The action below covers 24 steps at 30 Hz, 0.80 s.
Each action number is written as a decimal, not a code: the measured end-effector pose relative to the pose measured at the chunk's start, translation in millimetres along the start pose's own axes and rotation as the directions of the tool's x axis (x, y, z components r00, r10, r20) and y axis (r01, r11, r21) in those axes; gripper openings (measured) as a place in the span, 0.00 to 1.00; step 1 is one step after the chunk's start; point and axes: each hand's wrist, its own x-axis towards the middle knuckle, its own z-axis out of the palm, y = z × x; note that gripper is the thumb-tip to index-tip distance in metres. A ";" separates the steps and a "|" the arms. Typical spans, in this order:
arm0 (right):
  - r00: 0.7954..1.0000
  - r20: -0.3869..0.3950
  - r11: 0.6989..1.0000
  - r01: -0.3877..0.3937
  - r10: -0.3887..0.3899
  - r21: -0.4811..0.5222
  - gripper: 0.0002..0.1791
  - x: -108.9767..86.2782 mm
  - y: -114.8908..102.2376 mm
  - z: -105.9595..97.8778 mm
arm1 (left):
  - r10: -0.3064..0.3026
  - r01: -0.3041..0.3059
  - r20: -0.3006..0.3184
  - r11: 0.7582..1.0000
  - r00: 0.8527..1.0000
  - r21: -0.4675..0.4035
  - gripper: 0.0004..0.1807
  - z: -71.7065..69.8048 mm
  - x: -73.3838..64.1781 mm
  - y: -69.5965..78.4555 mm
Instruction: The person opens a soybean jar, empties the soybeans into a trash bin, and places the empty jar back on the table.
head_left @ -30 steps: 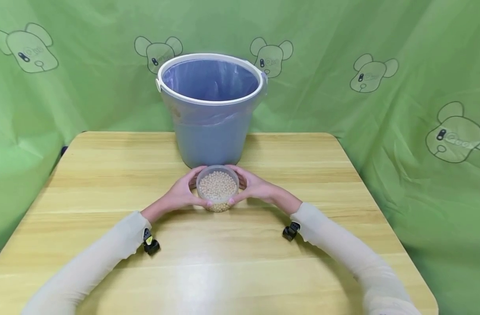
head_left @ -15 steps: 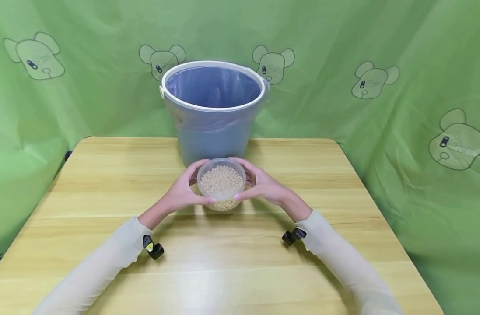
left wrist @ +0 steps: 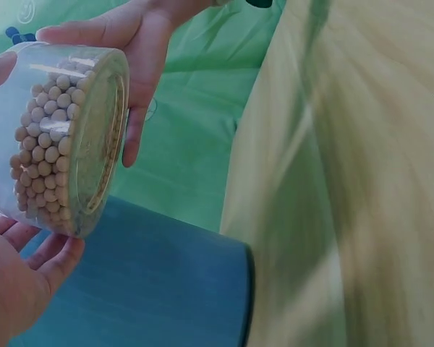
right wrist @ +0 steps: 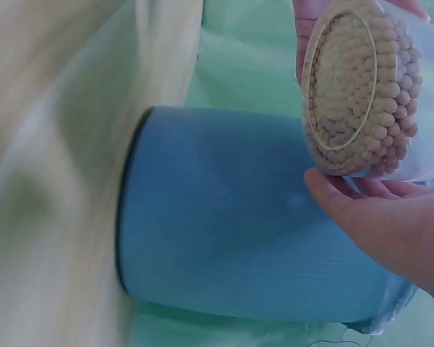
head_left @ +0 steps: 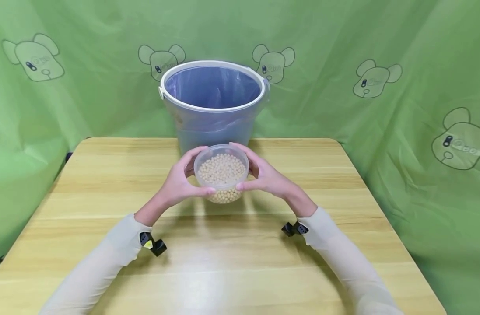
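A clear round plastic tub [head_left: 222,192] part-filled with small beige balls [head_left: 223,168] is lifted off the wooden table, just in front of the bucket [head_left: 212,129]. My left hand [head_left: 181,179] grips its left side, thumb on the near wall and fingers round the far side. On the opposite side my right hand [head_left: 268,177] holds it the same way. Seen from below in both wrist views, the tub's flat base [left wrist: 101,137] hangs free, with balls [right wrist: 390,94] heaped against the wall. The bucket is blue-grey with a white rim and a thin bag liner inside.
Pale wooden table [head_left: 208,258] spreads under both arms, its far edge behind the bucket. Green curtain [head_left: 310,100] with printed mouse-like heads hangs behind and along both sides. Small black cameras [head_left: 153,245] sit on both wrists.
Both hands have raised the tub of balls from the table, and it looks larger and closer. It now overlaps the bucket's lower front. The head view has tilted slightly.
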 end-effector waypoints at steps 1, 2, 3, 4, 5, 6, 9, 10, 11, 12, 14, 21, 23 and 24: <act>1.000 0.000 1.000 0.009 -0.009 -0.015 0.66 0.6 -0.7 0.2 | 0.001 -0.001 -0.001 1.000 1.000 -0.005 0.55 0.1 0.7 0.9; 1.000 -0.001 0.999 0.016 -0.016 -0.030 0.68 1.3 -1.1 0.7 | 0.004 -0.004 0.000 1.000 1.000 -0.010 0.55 0.3 1.5 2.3; 1.000 -0.008 0.999 0.020 -0.020 -0.047 0.70 2.1 -1.2 1.6 | 0.007 -0.007 0.001 1.000 1.000 -0.014 0.54 0.5 2.6 3.6; 1.000 -0.018 0.998 0.023 -0.024 -0.057 0.73 3.1 -1.5 2.8 | 0.011 -0.011 0.003 1.000 1.000 -0.017 0.54 0.7 3.8 5.1; 0.999 -0.033 0.997 0.027 -0.030 -0.066 0.75 4.3 -1.5 4.0 | 0.015 -0.015 0.004 1.000 1.000 -0.022 0.54 0.8 5.3 6.8; 0.998 -0.050 0.997 0.033 -0.037 -0.072 0.76 5.7 -0.7 5.1 | 0.016 -0.016 0.005 1.000 1.000 -0.022 0.54 0.9 6.6 8.7; 0.993 -0.108 0.998 0.046 -0.052 -0.052 0.76 8.5 2.6 8.5 | 0.011 -0.012 0.016 1.000 1.000 0.009 0.53 0.5 10.4 13.1; 0.990 -0.125 0.998 0.054 -0.058 -0.039 0.75 8.9 4.3 9.3 | 0.008 -0.009 0.024 0.999 1.000 0.031 0.53 0.2 11.4 14.5; 0.988 -0.140 0.998 0.059 -0.063 -0.029 0.74 8.9 6.2 10.1 | 0.005 -0.007 0.035 0.998 0.999 0.056 0.54 0.0 12.2 15.9; 0.986 -0.152 0.998 0.064 -0.066 -0.020 0.73 8.6 8.0 10.9 | 0.003 -0.006 0.045 0.996 0.999 0.087 0.54 -0.4 13.0 17.1; 0.983 -0.171 0.997 0.072 -0.072 -0.006 0.71 7.6 11.5 11.8 | 0.008 -0.019 0.068 0.987 0.998 0.157 0.57 -1.0 14.7 19.6; 0.975 -0.180 0.991 0.125 -0.133 -0.056 0.68 7.3 10.1 9.7 | 0.155 -0.201 0.138 0.869 0.978 0.452 0.67 -0.9 25.9 32.8; 0.975 -0.164 0.988 0.137 -0.147 -0.068 0.68 8.8 8.3 8.5 | 0.198 -0.262 0.177 0.822 0.964 0.506 0.66 -1.3 31.9 39.7; 0.976 -0.154 0.987 0.145 -0.155 -0.073 0.69 9.9 7.8 8.3 | 0.213 -0.289 0.201 0.796 0.956 0.532 0.65 -1.5 35.2 44.1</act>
